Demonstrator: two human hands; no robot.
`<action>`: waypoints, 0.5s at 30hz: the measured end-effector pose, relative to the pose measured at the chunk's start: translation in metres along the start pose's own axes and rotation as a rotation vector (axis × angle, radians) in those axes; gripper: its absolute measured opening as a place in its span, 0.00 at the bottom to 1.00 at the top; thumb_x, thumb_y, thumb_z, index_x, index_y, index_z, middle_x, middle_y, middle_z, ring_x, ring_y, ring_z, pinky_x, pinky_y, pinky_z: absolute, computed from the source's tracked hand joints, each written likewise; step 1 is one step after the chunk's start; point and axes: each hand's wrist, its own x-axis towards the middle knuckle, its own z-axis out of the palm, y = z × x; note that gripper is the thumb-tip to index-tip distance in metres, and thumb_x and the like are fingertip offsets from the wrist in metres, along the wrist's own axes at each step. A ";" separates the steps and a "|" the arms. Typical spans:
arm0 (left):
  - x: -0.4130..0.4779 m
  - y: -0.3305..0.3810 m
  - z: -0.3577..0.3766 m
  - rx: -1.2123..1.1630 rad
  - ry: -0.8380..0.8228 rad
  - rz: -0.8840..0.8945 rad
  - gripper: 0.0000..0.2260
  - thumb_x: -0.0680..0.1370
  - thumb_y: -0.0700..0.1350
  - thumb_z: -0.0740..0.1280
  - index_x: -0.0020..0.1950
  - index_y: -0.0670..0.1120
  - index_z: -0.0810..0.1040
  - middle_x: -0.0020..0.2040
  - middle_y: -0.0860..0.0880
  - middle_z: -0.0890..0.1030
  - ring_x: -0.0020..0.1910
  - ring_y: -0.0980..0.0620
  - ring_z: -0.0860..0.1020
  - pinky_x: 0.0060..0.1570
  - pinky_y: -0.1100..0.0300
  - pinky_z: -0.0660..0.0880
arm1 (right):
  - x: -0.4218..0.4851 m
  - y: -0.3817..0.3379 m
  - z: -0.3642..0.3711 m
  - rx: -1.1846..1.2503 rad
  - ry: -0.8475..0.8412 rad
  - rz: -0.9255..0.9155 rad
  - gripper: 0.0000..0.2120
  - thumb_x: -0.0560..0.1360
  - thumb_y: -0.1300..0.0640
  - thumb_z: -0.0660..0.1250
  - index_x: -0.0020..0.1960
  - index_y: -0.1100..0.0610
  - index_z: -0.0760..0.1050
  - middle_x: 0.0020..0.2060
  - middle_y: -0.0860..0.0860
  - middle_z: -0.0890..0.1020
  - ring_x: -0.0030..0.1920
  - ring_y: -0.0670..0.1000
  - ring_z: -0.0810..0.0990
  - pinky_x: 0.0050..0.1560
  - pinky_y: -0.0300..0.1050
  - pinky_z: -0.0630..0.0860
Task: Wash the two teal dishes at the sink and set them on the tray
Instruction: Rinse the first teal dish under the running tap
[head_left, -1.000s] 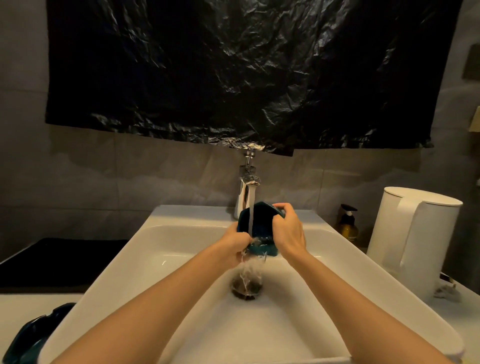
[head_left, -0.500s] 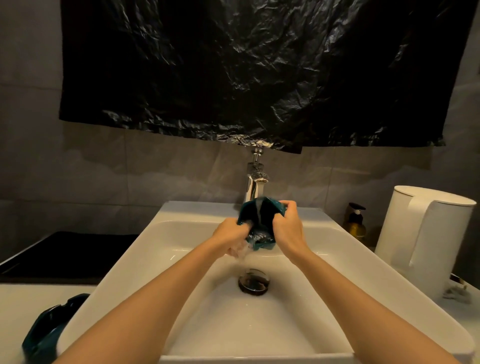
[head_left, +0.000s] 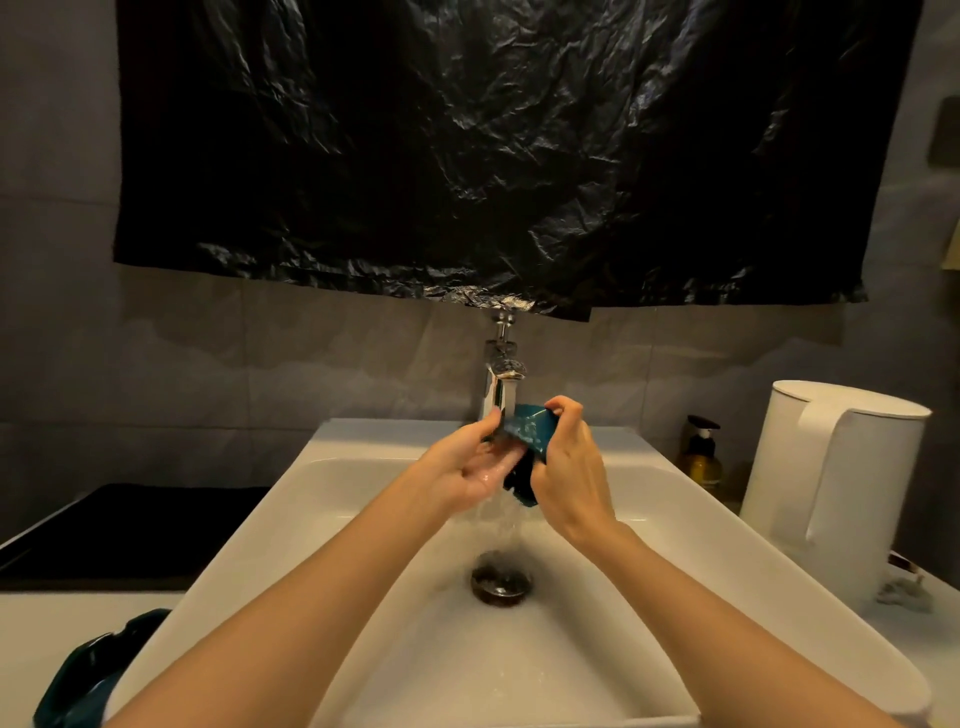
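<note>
A small teal dish (head_left: 530, 434) is held tilted under the chrome tap (head_left: 501, 379) above the white sink (head_left: 270, 525). My right hand (head_left: 569, 467) grips its right side with curled fingers. My left hand (head_left: 475, 462) lies palm up against its left side, thumb on the rim, wet from the running water. Water falls past the dish to the drain (head_left: 501, 584). A second teal dish (head_left: 85, 675) lies on the counter at the lower left, partly cut off by the frame edge. A black tray (head_left: 124, 525) sits on the counter left of the sink.
A white kettle (head_left: 831, 483) stands right of the sink, with a soap pump bottle (head_left: 702, 457) behind it. A black plastic sheet (head_left: 493, 156) hangs on the tiled wall over the tap. A small crumpled item (head_left: 901, 592) lies by the kettle's base.
The dish has been turned in my hands under the stream, and my left hand has opened to a palm-up hold. Water again falls down to the drain.
</note>
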 end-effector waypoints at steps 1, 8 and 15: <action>0.001 0.000 0.002 -0.004 0.004 0.021 0.09 0.79 0.42 0.65 0.48 0.34 0.75 0.46 0.38 0.79 0.57 0.45 0.77 0.57 0.54 0.74 | -0.001 -0.003 0.001 0.000 -0.027 -0.059 0.21 0.71 0.62 0.60 0.63 0.57 0.59 0.51 0.58 0.74 0.48 0.60 0.74 0.47 0.56 0.73; 0.004 0.009 -0.008 0.147 0.067 0.113 0.06 0.78 0.39 0.66 0.45 0.36 0.76 0.42 0.41 0.79 0.40 0.47 0.78 0.50 0.54 0.74 | -0.003 -0.010 0.009 0.243 -0.365 0.077 0.34 0.67 0.61 0.69 0.66 0.50 0.53 0.58 0.53 0.68 0.55 0.53 0.73 0.48 0.44 0.77; 0.008 0.008 -0.018 0.535 -0.012 0.186 0.13 0.77 0.42 0.68 0.59 0.39 0.75 0.54 0.42 0.80 0.53 0.47 0.79 0.51 0.58 0.76 | 0.014 -0.018 -0.012 1.021 -0.524 0.800 0.12 0.78 0.42 0.57 0.54 0.45 0.74 0.55 0.52 0.76 0.52 0.55 0.76 0.51 0.59 0.78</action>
